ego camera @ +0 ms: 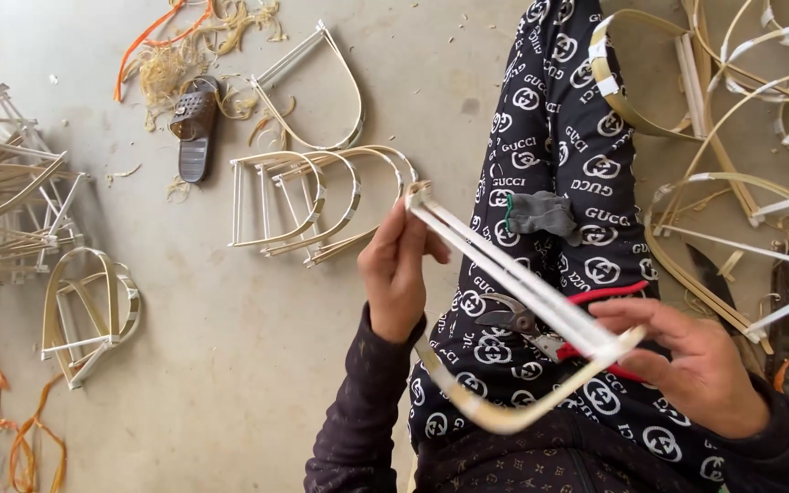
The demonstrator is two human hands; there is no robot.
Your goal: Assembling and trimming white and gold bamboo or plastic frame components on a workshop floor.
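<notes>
Grey concrete floor (230, 365), shavings and 1 sandal (195, 128) upper left. Centre: left hand (396, 269) and right hand (696, 365) each closed on an end of 1 bamboo frame (522, 283) over lap. 1 red-handled pruner (550, 329), 1 grey glove (541, 215) on leg. Approx 3 finished frames (321, 196) centre-left; piles at the left and right edges cut off, uncountable.

Left hand (396, 269) raised at centre of view, back toward camera, fingers curled, fingertips pinched closed at upper left. Left forearm in dark sleeve runs down and left from wrist toward bottom edge. Right hand (691, 365) lower right, back up, thumb and forefinger stretched leftward in closed pinch, other fingers folded beneath. Right wrist in dark cuff at lower right corner. Hands well apart, left higher than right.
</notes>
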